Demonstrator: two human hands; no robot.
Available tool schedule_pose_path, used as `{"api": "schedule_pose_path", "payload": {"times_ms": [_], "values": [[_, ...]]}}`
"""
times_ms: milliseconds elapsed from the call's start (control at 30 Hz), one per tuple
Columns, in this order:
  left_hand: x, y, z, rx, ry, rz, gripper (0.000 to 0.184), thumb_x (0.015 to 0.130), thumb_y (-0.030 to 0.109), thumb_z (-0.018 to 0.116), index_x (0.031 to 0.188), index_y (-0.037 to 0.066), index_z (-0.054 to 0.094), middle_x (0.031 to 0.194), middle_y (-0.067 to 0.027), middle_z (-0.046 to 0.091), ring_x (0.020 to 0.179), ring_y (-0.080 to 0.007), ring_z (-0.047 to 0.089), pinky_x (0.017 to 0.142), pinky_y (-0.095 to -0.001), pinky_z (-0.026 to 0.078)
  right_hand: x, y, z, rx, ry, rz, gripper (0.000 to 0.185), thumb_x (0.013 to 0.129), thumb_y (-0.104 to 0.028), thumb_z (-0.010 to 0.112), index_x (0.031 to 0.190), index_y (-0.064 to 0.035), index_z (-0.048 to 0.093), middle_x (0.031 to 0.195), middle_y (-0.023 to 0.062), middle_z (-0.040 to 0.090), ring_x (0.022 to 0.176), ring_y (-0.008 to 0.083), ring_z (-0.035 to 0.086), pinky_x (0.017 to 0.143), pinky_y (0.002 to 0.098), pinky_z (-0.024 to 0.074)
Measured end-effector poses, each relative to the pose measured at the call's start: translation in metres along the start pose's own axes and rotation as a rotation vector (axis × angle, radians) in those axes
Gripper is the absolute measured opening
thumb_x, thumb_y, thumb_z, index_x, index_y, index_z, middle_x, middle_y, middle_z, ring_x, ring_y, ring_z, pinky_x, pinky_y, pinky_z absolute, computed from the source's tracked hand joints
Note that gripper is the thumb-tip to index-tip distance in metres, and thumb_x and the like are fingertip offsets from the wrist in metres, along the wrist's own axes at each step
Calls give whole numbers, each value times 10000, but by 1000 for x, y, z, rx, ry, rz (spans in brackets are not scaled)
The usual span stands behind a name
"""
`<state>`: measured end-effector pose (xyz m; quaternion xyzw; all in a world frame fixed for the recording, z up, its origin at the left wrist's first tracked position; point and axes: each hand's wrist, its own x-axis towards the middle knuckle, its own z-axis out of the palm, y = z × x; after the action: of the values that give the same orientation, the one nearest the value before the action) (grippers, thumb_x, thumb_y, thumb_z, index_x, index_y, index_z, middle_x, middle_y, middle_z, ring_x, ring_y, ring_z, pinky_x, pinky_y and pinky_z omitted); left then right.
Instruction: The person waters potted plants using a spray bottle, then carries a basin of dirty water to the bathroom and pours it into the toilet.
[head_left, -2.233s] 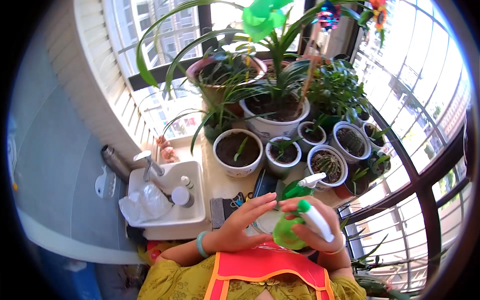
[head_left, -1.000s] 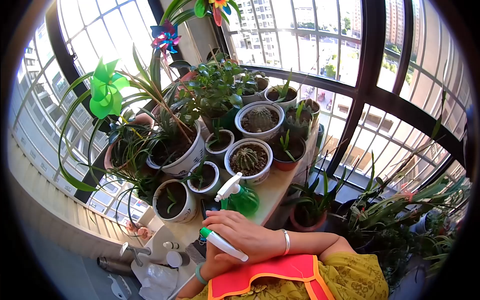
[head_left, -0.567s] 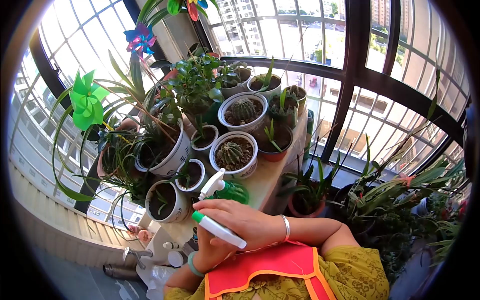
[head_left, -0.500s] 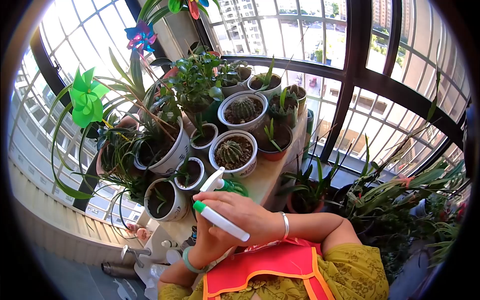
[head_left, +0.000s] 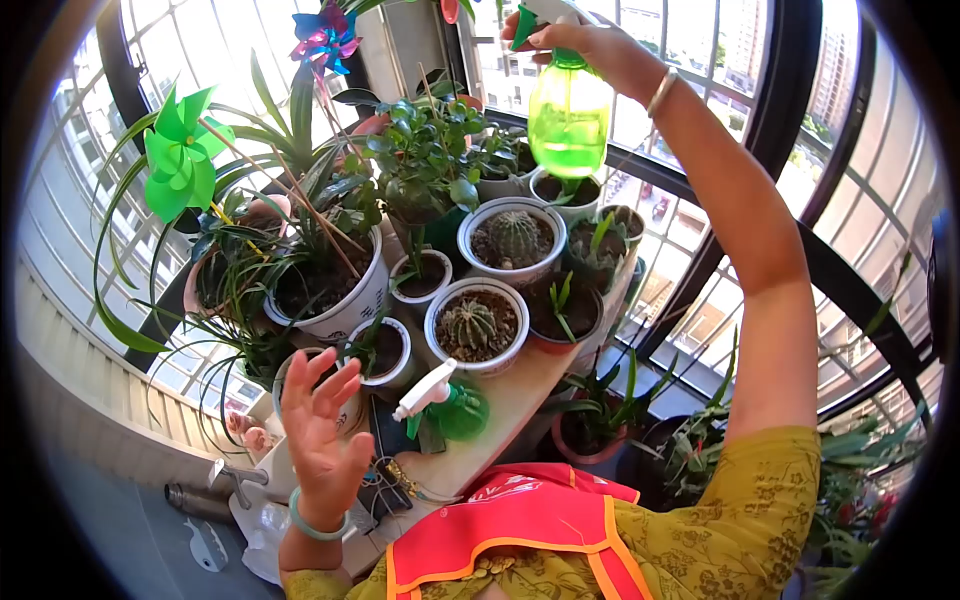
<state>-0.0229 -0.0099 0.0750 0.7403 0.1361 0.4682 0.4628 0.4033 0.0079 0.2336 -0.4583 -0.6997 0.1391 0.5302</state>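
Observation:
My right hand point(head_left: 590, 48) is raised at the top, wrapped round the head of a light green spray bottle point(head_left: 568, 125) with liquid in it. The bottle hangs upright above the back pots, near a small white pot point(head_left: 566, 205). Spread fingers show on my left hand point(head_left: 322, 440), which holds nothing and is beside the front pots. To its right a darker green spray bottle point(head_left: 462, 412) with a white nozzle stands on the table. Behind that bottle are two white pots with cacti, one in front point(head_left: 476, 328) and one farther back point(head_left: 512, 240).
A green pinwheel point(head_left: 182, 152) and long leaves rise at the left. The sink's tap point(head_left: 236, 478) and a metal flask point(head_left: 198, 502) are at lower left. Barred windows stand behind the pots. More potted plants point(head_left: 592, 425) are on the right, below the table's edge point(head_left: 520, 425).
My hands have come apart. The right one has risen up and right with the light green bottle; the left has moved left and its fingers have spread.

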Motion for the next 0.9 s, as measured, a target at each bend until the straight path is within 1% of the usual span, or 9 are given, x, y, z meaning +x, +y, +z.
{"api": "schedule_pose_path", "payload": {"times_ms": [67, 167, 267, 367, 500, 633, 700, 833, 900], "values": [[1, -1, -4, 50, 96, -18, 783, 756, 141, 619, 1366, 6, 146, 1299, -182, 344, 1149, -280, 448, 955, -374, 359, 27, 28, -30, -109, -128, 36, 446, 782, -268, 592, 1144, -20, 509, 1056, 78, 583, 970, 162, 549, 855, 251, 426], [-1, -7, -16, 112, 275, -27, 727, 766, 127, 599, 1352, -10, 191, 1273, -174, 378, 1110, -262, 477, 922, -346, 393, 45, 50, -53, -271, -217, 222, 465, 732, -274, 667, 1117, -39, 553, 1033, 47, 590, 928, 135, 523, 799, 261, 423], [-6, -12, -20, 286, 462, -93, 581, 820, 113, 526, 1322, -13, 263, 1242, -158, 400, 1052, -222, 503, 877, -304, 415, 83, 161, -102, -252, -331, 386, 699, 625, -406, 738, 1146, -1, 508, 1009, 89, 572, 935, 189, 515, 813, 270, 420], [-10, -18, -17, 349, 623, -186, 516, 850, 106, 496, 1313, 2, 293, 1223, -147, 419, 1007, -198, 516, 850, -285, 422, 84, 195, -104, -287, -478, 525, 613, 649, -400, 734, 1126, -70, 537, 983, 34, 569, 901, 146, 499, 803, 266, 409], [-8, -27, -5, 422, 741, -265, 462, 870, 97, 471, 1303, 25, 326, 1191, -130, 447, 966, -175, 523, 826, -278, 427, 80, 226, -90, -28, -733, 622, 524, 687, -193, 721, 1159, -78, 526, 1129, 54, 570, 1017, 149, 504, 911, 263, 372], [2, -36, 7, 432, 771, -265, 429, 869, 88, 468, 1277, 17, 356, 1139, -130, 477, 938, -170, 535, 815, -283, 439, 78, 264, -95, -182, -788, 759, 507, 704, -150, 696, 1172, -70, 516, 1091, 55, 570, 1023, 161, 490, 902, 283, 370], [7, -40, 13, 441, 768, -272, 422, 867, 81, 466, 1270, 14, 362, 1124, -131, 485, 929, -171, 539, 811, -284, 443, 71, 237, -86, -94, -836, 770, 520, 693, -149, 702, 1171, -65, 514, 1098, 62, 565, 1032, 165, 483, 904, 289, 368], [17, -45, 21, 454, 743, -290, 398, 861, 65, 461, 1247, 5, 384, 1092, -132, 503, 911, -173, 547, 806, -286, 450, 65, 315, -93, -209, -809, 720, 494, 687, -232, 724, 1121, -66, 556, 1069, 48, 579, 1035, 143, 478, 903, 283, 357], [20, -46, 23, 446, 742, -291, 393, 861, 62, 462, 1242, 2, 388, 1090, -132, 505, 908, -172, 549, 804, -285, 454, 59, 275, -83, -180, -858, 705, 481, 666, -305, 741, 1066, -79, 598, 1016, 38, 603, 1000, 133, 500, 875, 278, 371]]}}
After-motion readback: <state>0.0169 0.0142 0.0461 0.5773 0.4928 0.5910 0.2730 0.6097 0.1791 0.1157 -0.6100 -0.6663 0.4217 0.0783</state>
